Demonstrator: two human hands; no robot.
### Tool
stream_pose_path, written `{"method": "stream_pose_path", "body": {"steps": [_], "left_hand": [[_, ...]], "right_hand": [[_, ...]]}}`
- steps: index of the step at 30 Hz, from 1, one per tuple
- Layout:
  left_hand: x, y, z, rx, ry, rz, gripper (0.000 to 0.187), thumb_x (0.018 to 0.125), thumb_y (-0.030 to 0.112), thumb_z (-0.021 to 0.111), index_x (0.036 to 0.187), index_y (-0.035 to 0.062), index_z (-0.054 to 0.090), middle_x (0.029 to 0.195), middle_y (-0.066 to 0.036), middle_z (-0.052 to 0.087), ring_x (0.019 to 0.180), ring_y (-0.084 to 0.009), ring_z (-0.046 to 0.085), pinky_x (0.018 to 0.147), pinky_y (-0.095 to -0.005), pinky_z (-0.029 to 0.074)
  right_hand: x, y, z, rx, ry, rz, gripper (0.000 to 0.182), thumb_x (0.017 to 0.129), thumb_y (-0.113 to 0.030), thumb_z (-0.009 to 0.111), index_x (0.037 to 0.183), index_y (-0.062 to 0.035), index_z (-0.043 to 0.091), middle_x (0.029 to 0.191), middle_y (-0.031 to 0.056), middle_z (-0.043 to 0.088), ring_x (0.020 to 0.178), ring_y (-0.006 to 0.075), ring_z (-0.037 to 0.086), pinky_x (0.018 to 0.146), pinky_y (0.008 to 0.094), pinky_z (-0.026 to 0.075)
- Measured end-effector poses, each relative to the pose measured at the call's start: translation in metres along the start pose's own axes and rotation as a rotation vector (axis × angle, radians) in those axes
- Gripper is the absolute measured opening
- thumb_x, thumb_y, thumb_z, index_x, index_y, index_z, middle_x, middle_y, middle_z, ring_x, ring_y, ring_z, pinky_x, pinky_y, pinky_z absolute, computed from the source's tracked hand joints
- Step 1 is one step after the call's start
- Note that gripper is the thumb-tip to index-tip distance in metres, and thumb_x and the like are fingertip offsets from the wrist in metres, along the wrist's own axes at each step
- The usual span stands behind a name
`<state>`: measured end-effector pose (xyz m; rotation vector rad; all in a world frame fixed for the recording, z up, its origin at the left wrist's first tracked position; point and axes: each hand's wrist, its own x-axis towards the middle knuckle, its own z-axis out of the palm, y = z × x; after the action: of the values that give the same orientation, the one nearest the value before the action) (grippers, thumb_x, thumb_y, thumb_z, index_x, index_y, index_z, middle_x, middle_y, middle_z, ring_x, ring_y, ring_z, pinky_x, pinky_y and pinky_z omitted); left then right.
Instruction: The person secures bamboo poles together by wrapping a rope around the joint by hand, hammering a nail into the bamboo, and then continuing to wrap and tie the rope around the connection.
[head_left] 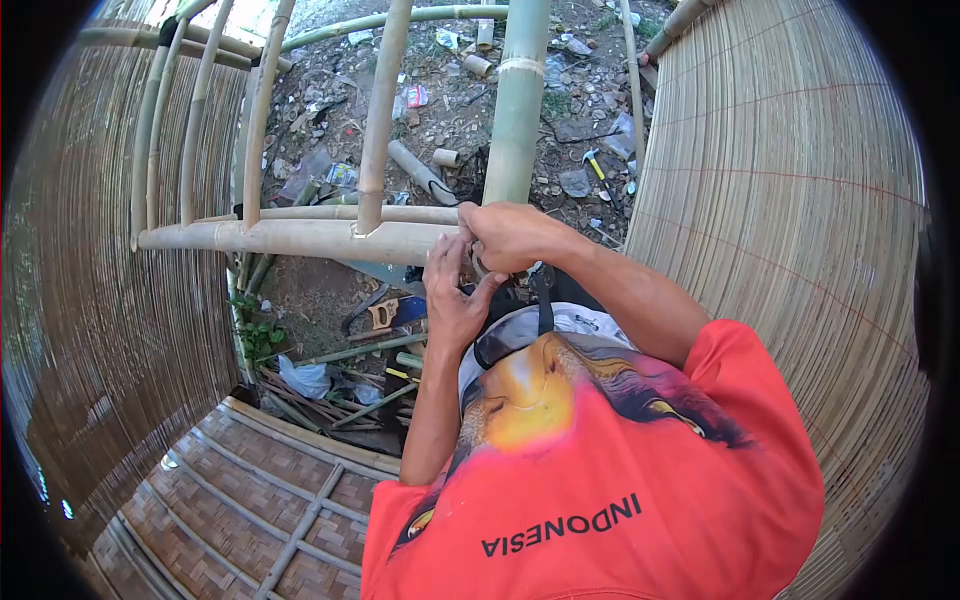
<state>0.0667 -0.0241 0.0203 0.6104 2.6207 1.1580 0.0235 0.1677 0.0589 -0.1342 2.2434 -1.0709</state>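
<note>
A thick horizontal bamboo pole point(300, 238) runs from the left to my body, with thinner upright poles standing on it. Near its right end lies my left hand point(455, 290), fingers against the pole and thumb apart. My right hand point(505, 238) is closed beside it, at the pole's end and just below the thick green bamboo post point(520, 100). Whatever the right hand's fingers grip is hidden. The two hands almost touch each other.
Slatted bamboo blinds hang at the left point(90, 200) and right point(780, 200). A hammer point(598, 170) lies on the littered ground beyond. Below the pole are a handsaw point(395, 313), a plastic bag point(304, 378) and cut bamboo. A woven bamboo panel point(250, 500) spans the lower left.
</note>
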Motion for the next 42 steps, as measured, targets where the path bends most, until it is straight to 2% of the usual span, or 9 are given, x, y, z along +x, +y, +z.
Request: {"method": "stream_pose_path", "body": {"steps": [4, 17, 25, 28, 32, 35, 37, 38, 42], "left_hand": [[0.008, -0.029, 0.017, 0.01, -0.014, 0.051, 0.064, 0.083, 0.034, 0.084, 0.136, 0.0062, 0.06, 0.135, -0.014, 0.063, 0.131, -0.0355, 0.055, 0.123, -0.0583, 0.016], [0.039, -0.014, -0.009, -0.022, -0.093, -0.304, 0.061, 0.073, 0.042, 0.09, 0.117, 0.0037, 0.071, 0.113, -0.011, 0.073, 0.116, -0.028, 0.064, 0.112, -0.0498, 0.026], [0.05, -0.01, -0.005, 0.072, -0.242, -0.326, 0.055, 0.07, 0.052, 0.086, 0.116, 0.0211, 0.078, 0.126, -0.003, 0.073, 0.117, -0.0212, 0.065, 0.109, -0.0503, 0.023], [0.049, -0.015, -0.005, -0.016, -0.233, -0.216, 0.061, 0.075, 0.048, 0.085, 0.128, 0.0196, 0.075, 0.133, -0.006, 0.072, 0.128, -0.0229, 0.061, 0.114, -0.0512, 0.017], [0.048, -0.01, -0.001, -0.009, -0.222, -0.25, 0.064, 0.076, 0.049, 0.087, 0.13, 0.0161, 0.074, 0.128, -0.01, 0.073, 0.129, -0.0252, 0.061, 0.121, -0.0503, 0.006], [0.048, -0.005, 0.002, 0.039, -0.227, -0.236, 0.06, 0.08, 0.036, 0.088, 0.131, 0.0076, 0.072, 0.123, -0.017, 0.074, 0.119, -0.0246, 0.067, 0.117, -0.0449, 0.033], [0.047, -0.036, 0.019, -0.31, -0.224, -0.286, 0.064, 0.08, 0.036, 0.088, 0.133, 0.0052, 0.07, 0.121, -0.014, 0.075, 0.113, -0.0193, 0.068, 0.11, -0.0453, 0.041], [0.047, -0.038, 0.022, -0.28, -0.19, -0.216, 0.061, 0.082, 0.024, 0.089, 0.133, -0.0029, 0.068, 0.12, -0.015, 0.074, 0.107, -0.0161, 0.069, 0.099, -0.0352, 0.053], [0.044, -0.034, 0.023, -0.333, -0.178, -0.228, 0.039, 0.085, 0.013, 0.087, 0.117, -0.0049, 0.074, 0.116, -0.015, 0.074, 0.105, -0.0195, 0.07, 0.094, -0.0316, 0.056]], "right_hand": [[0.014, -0.007, 0.017, -0.125, 0.052, -0.157, 0.035, 0.071, -0.005, 0.07, 0.102, 0.0078, 0.062, 0.09, 0.027, 0.072, 0.09, 0.0427, 0.072, 0.073, 0.0498, 0.056], [0.076, 0.019, -0.007, -0.117, -0.375, -0.104, 0.045, 0.081, -0.026, 0.081, 0.109, 0.0007, 0.058, 0.096, 0.0193, 0.071, 0.094, 0.0341, 0.07, 0.077, 0.0433, 0.053], [0.024, 0.014, -0.007, -0.313, 0.023, -0.132, 0.036, 0.083, -0.022, 0.08, 0.103, -0.0038, 0.057, 0.091, 0.0215, 0.067, 0.088, 0.0451, 0.065, 0.074, 0.0503, 0.051], [0.003, 0.04, -0.004, -0.4, 0.977, -0.671, 0.026, 0.085, -0.017, 0.082, 0.097, -0.005, 0.061, 0.077, 0.0109, 0.065, 0.072, 0.0358, 0.066, 0.067, 0.0467, 0.053], [-0.058, 0.069, 0.063, 0.315, 0.991, 0.001, 0.021, 0.087, -0.016, 0.083, 0.091, -0.0026, 0.067, 0.079, 0.0096, 0.071, 0.072, 0.0225, 0.071, 0.067, 0.0354, 0.055], [-0.082, 0.089, 0.147, 0.729, 0.84, 0.181, 0.015, 0.09, -0.011, 0.079, 0.099, -0.0014, 0.073, 0.089, 0.0101, 0.077, 0.081, 0.0141, 0.074, 0.074, 0.0306, 0.058], [-0.076, 0.089, 0.197, 0.992, 0.923, 0.112, 0.019, 0.092, -0.006, 0.078, 0.109, -0.0006, 0.073, 0.095, 0.0071, 0.077, 0.088, 0.0099, 0.073, 0.078, 0.0248, 0.058], [-0.072, 0.084, 0.213, 1.067, 0.971, 0.047, 0.022, 0.091, -0.001, 0.077, 0.113, 0.0022, 0.073, 0.098, 0.009, 0.077, 0.093, 0.0137, 0.075, 0.082, 0.0259, 0.06], [-0.036, 0.064, 0.249, 1.214, 1.256, -0.153, 0.027, 0.086, -0.005, 0.081, 0.111, -0.0005, 0.074, 0.099, 0.0114, 0.079, 0.093, 0.0167, 0.077, 0.082, 0.0298, 0.06]]}}
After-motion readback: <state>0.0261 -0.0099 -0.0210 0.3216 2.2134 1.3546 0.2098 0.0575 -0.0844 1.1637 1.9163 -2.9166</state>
